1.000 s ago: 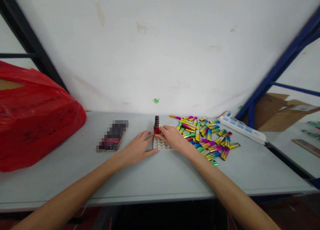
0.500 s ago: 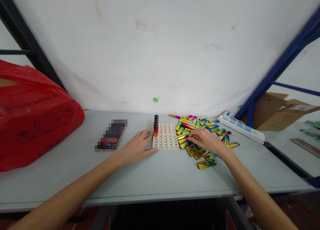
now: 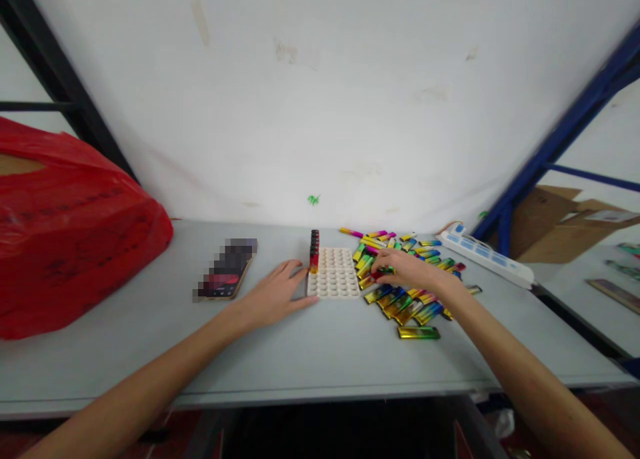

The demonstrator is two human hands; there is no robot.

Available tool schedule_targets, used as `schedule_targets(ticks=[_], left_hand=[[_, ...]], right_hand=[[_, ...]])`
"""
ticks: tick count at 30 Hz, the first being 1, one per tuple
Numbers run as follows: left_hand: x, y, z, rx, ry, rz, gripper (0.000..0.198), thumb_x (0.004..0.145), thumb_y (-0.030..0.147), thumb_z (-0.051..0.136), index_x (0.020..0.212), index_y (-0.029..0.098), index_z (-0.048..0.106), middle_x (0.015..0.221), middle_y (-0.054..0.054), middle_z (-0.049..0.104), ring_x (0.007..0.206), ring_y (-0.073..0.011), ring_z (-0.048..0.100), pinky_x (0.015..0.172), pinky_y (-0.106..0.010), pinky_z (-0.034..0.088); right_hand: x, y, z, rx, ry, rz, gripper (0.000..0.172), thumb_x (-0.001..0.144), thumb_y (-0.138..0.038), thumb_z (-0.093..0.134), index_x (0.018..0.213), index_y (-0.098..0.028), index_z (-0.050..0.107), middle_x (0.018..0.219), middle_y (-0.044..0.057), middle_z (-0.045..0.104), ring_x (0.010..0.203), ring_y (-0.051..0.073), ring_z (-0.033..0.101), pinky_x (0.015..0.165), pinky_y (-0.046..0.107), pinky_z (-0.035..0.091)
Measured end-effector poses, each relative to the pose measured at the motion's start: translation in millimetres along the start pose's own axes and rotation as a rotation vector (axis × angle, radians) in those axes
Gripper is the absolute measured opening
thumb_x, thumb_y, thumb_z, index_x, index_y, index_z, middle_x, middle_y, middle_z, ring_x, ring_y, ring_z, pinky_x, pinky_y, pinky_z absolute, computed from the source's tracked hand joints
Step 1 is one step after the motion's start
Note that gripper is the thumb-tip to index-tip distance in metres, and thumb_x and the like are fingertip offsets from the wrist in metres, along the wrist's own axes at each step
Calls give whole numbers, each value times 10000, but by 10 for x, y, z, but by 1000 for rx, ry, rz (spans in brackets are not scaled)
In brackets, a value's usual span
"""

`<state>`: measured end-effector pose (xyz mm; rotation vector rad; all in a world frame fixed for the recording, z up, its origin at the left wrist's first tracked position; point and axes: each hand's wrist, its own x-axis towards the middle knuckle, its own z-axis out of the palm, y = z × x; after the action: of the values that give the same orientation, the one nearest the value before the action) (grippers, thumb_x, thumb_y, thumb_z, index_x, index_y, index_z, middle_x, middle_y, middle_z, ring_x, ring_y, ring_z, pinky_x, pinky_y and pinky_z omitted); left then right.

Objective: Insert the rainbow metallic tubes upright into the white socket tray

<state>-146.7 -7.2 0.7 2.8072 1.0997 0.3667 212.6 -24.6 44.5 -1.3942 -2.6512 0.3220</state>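
Observation:
A white tray (image 3: 336,284) with rows of round holes lies on the table. Along its left edge stands a column of upright red-and-yellow lighters (image 3: 314,259) with black tops. My left hand (image 3: 277,292) rests at the tray's left side, fingers spread, thumb by its front left corner. To the right lies a loose pile of shiny lighters (image 3: 397,306) in gold, green, blue and pink. My right hand (image 3: 403,269) is over the pile's left part, its fingertips pinched on a red lighter (image 3: 376,274) that they partly hide.
A phone (image 3: 225,272), partly pixelated, lies left of my left hand. A red plastic bag (image 3: 80,239) fills the far left. A white power strip (image 3: 490,256) lies behind the pile at right, near a cardboard box (image 3: 555,226). A wall closes off the back.
My right hand has shifted slightly up among the lighters, and a red one now shows at its fingertips. Some lighters in the pile have moved. My left hand stays at the tray.

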Motion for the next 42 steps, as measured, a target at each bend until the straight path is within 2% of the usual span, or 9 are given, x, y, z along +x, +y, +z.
schedule_targets(ticks=[3, 6, 12, 16, 20, 24, 28, 38, 42], left_hand=[[3, -5, 5, -10, 7, 3, 741, 977, 723, 416, 1445, 159, 529, 1472, -168, 523, 1368, -318, 485, 1182, -440, 366], [1, -5, 6, -19, 13, 6, 734, 975, 723, 423, 1438, 165, 535, 1465, -167, 528, 1363, -317, 489, 1180, -448, 368], [-3, -2, -1, -20, 26, 9, 725, 973, 723, 424, 1430, 172, 542, 1455, -161, 538, 1352, -318, 497, 1170, -449, 374], [-2, -11, 7, -9, 30, 12, 731, 973, 727, 417, 1428, 169, 543, 1446, -159, 541, 1344, -315, 501, 1169, -439, 372], [-8, -7, 3, -7, 27, 11, 737, 975, 727, 414, 1438, 166, 532, 1449, -163, 536, 1345, -319, 499, 1167, -444, 377], [-7, 2, -3, -6, 24, 13, 742, 978, 720, 422, 1455, 158, 513, 1448, -169, 534, 1347, -320, 497, 1176, -448, 373], [1, -7, 6, -13, 40, 26, 734, 977, 713, 437, 1472, 174, 497, 1446, -160, 540, 1348, -322, 502, 1170, -453, 385], [10, -20, 17, -14, 45, 24, 716, 974, 718, 431, 1462, 199, 508, 1451, -151, 545, 1363, -323, 493, 1163, -451, 387], [9, -22, 22, -10, 33, 26, 724, 974, 718, 430, 1449, 179, 516, 1435, -157, 550, 1354, -322, 497, 1164, -446, 383]], right_hand=[[-33, 22, -34, 121, 90, 31, 202, 871, -377, 751, 918, -184, 710, 1010, 90, 701, 959, 249, 638, 882, 382, 493], [-67, 35, -10, 459, 232, 90, 327, 847, -484, 754, 954, -179, 701, 1002, 84, 718, 938, 234, 660, 865, 381, 515], [121, -230, 91, 1147, 656, 218, 439, 790, -590, 779, 989, -223, 641, 951, 57, 718, 880, 204, 672, 822, 366, 551], [381, -522, 105, 1329, 650, 164, 440, 823, -608, 741, 1029, -274, 542, 737, -54, 591, 582, 113, 542, 581, 257, 484], [583, -716, 222, 1234, 547, 163, 406, 889, -639, 636, 990, -275, 487, 594, -115, 392, 447, 81, 272, 431, 202, 246], [628, -834, 381, 851, 689, 156, 431, 950, -624, 533, 790, -226, 493, 584, -78, 366, 521, 102, 338, 495, 242, 265], [598, -902, 460, 588, 739, 195, 529, 953, -603, 508, 611, -216, 395, 567, -58, 327, 557, 104, 335, 538, 267, 248], [615, -903, 522, 441, 740, 289, 386, 896, -440, 474, 590, -225, 381, 531, -45, 373, 544, 117, 361, 552, 275, 228], [610, -918, 540, 435, 724, 285, 418, 932, -460, 469, 600, -228, 367, 538, -50, 365, 543, 117, 364, 554, 274, 235]])
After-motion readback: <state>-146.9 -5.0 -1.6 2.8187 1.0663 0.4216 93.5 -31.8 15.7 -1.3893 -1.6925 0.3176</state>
